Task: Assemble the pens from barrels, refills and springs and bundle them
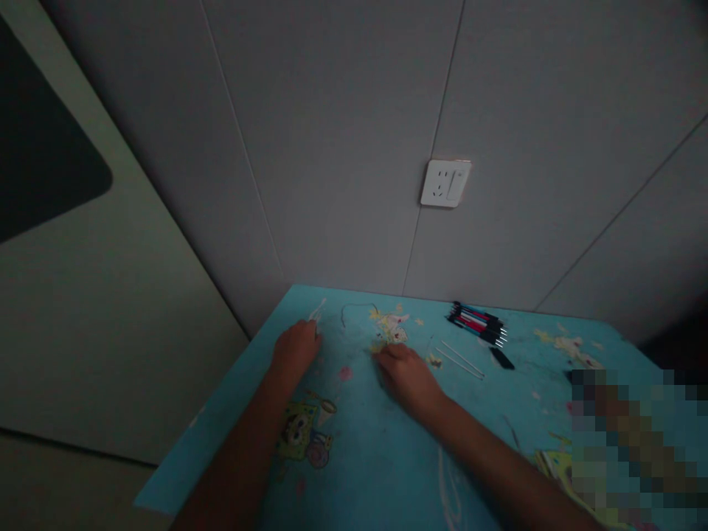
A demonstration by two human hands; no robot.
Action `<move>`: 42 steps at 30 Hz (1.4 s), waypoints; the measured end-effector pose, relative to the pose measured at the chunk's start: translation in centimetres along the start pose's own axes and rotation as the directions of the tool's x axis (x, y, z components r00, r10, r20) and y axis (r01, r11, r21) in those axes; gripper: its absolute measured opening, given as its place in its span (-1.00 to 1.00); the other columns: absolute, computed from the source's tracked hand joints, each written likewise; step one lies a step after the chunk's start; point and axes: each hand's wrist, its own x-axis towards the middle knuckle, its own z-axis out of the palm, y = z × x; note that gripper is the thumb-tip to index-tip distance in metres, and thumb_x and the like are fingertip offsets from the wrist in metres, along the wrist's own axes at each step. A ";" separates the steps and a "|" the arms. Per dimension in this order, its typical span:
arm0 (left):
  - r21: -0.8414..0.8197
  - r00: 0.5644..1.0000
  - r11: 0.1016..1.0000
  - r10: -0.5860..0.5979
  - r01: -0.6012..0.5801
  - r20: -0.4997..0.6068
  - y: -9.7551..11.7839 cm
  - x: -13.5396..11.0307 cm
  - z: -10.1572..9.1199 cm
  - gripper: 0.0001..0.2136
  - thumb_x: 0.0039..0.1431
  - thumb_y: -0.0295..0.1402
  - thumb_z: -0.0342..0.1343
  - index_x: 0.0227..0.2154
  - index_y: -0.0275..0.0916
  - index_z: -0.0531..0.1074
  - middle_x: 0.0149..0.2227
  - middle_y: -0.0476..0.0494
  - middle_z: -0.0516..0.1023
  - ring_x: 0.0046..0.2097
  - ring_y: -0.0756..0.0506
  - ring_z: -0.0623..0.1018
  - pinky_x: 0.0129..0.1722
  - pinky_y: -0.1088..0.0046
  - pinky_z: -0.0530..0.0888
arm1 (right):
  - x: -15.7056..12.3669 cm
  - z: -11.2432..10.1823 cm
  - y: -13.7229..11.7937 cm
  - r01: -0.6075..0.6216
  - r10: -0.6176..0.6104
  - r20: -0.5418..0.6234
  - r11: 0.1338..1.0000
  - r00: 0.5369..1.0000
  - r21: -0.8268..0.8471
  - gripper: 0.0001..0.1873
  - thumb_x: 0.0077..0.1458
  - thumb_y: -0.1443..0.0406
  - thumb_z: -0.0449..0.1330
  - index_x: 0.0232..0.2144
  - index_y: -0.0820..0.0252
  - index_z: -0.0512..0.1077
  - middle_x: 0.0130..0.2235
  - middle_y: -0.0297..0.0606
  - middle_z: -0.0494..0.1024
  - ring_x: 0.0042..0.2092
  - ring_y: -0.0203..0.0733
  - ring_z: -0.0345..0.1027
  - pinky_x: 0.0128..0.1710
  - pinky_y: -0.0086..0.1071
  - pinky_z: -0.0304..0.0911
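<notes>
Our left hand (296, 346) pinches a small pale clear strip (318, 310) at the far-left edge of the cartoon-printed blue bench (376, 457). Our right hand (408, 377) lies curled, palm down, beside two thin white rods (459, 359); we cannot tell whether it grips anything.

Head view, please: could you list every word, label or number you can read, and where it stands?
None can be read.
Blue cartoon-printed table cover: pictures only.
White wall socket: no legible marking.
Bundle of black and red pens: print too small.
</notes>
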 end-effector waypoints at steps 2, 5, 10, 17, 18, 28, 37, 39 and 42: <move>0.002 1.000 1.000 -0.015 0.015 0.014 -0.1 0.1 0.4 -0.82 0.27 -0.33 0.02 -0.20 -0.27 0.49 -0.17 -0.28 0.53 -0.12 -0.18 0.55 -0.14 0.37 0.40 | 1.1 0.9 -0.7 0.000 0.000 0.002 0.999 1.000 -0.032 -0.72 0.29 0.36 0.06 -0.03 0.14 0.49 -0.12 -0.14 0.54 -0.04 -0.13 0.36 0.02 -0.32 0.20; -0.008 0.999 1.000 -0.023 0.023 0.030 -0.4 0.3 1.0 -0.83 0.28 -0.39 0.00 -0.24 -0.28 0.49 -0.19 -0.27 0.54 -0.13 -0.16 0.55 -0.13 0.39 0.40 | 1.7 1.8 -1.0 -0.024 0.024 0.004 0.999 1.000 -0.045 -0.76 0.29 0.36 0.05 -0.18 0.19 0.54 -0.15 -0.13 0.53 -0.08 -0.13 0.36 0.01 -0.33 0.19; -0.055 1.000 0.998 -0.015 0.016 0.020 -0.4 0.5 1.7 -0.84 0.27 -0.41 -0.01 -0.25 -0.31 0.47 -0.21 -0.29 0.53 -0.11 -0.20 0.54 -0.13 0.35 0.41 | 1.7 2.0 -0.6 -0.069 0.070 0.009 0.994 0.997 -0.083 -0.73 0.31 0.33 0.02 -0.24 0.22 0.53 -0.20 -0.11 0.52 -0.12 -0.11 0.36 -0.04 -0.32 0.19; -0.178 0.999 0.983 0.048 -0.052 -0.022 1.1 -0.3 1.3 -0.86 0.27 -0.40 0.01 -0.25 -0.27 0.47 -0.23 -0.26 0.53 -0.17 -0.19 0.54 -0.16 0.32 0.43 | 2.9 1.9 -0.2 -0.085 0.086 0.007 0.990 0.996 -0.112 -0.72 0.30 0.34 0.01 -0.26 0.29 0.53 -0.16 -0.01 0.52 -0.07 -0.04 0.35 -0.02 -0.23 0.17; -0.208 0.996 0.974 0.084 -0.088 -0.031 1.5 -0.4 1.0 -0.86 0.27 -0.40 0.02 -0.25 -0.26 0.47 -0.23 -0.24 0.53 -0.17 -0.17 0.54 -0.15 0.33 0.43 | 2.9 2.0 -0.1 -0.087 0.088 0.006 0.990 0.996 -0.108 -0.72 0.30 0.34 0.02 -0.26 0.30 0.52 -0.16 0.00 0.52 -0.08 -0.03 0.35 -0.02 -0.23 0.18; -0.749 0.874 0.453 0.295 -0.484 -0.386 7.9 -3.1 -1.8 -0.77 0.35 -0.37 -0.05 -0.02 -0.17 0.41 -0.06 -0.18 0.50 -0.04 -0.10 0.52 0.01 0.33 0.44 | 1.5 1.2 0.4 -0.111 0.116 -0.069 0.992 0.991 0.063 -0.74 0.35 0.30 -0.03 -0.20 0.25 0.45 -0.20 -0.09 0.52 -0.10 -0.08 0.37 -0.02 -0.24 0.21; -0.974 0.962 -0.074 0.159 -0.214 -0.224 11.7 -6.1 -1.1 -0.83 0.22 -0.33 0.16 -0.15 -0.21 0.39 -0.17 -0.11 0.55 -0.08 -0.08 0.56 -0.02 0.38 0.47 | -5.6 -0.1 2.8 -0.175 0.301 -0.088 0.743 0.949 0.646 -0.76 0.32 0.21 0.04 -0.26 0.19 0.45 -0.32 -0.28 0.54 -0.29 -0.21 0.41 -0.27 -0.39 0.28; -0.980 0.971 -0.122 0.162 -0.155 -0.174 12.3 -6.5 -0.9 -0.81 0.20 -0.32 0.18 -0.16 -0.22 0.39 -0.18 -0.13 0.55 -0.09 -0.09 0.56 -0.04 0.39 0.48 | -6.6 -0.1 3.1 -0.200 0.375 -0.069 0.632 0.924 0.748 -0.74 0.29 0.16 0.07 -0.24 0.20 0.48 -0.30 -0.26 0.56 -0.27 -0.18 0.42 -0.26 -0.37 0.30; -0.985 0.982 -0.148 0.148 -0.093 -0.115 12.8 -7.0 -0.8 -0.79 0.17 -0.30 0.20 -0.16 -0.23 0.39 -0.18 -0.14 0.56 -0.10 -0.09 0.57 -0.07 0.41 0.50 | -7.1 -0.4 3.5 -0.187 0.435 -0.075 0.529 0.897 0.828 -0.72 0.23 0.12 0.15 -0.18 0.20 0.49 -0.26 -0.23 0.58 -0.24 -0.16 0.44 -0.23 -0.33 0.32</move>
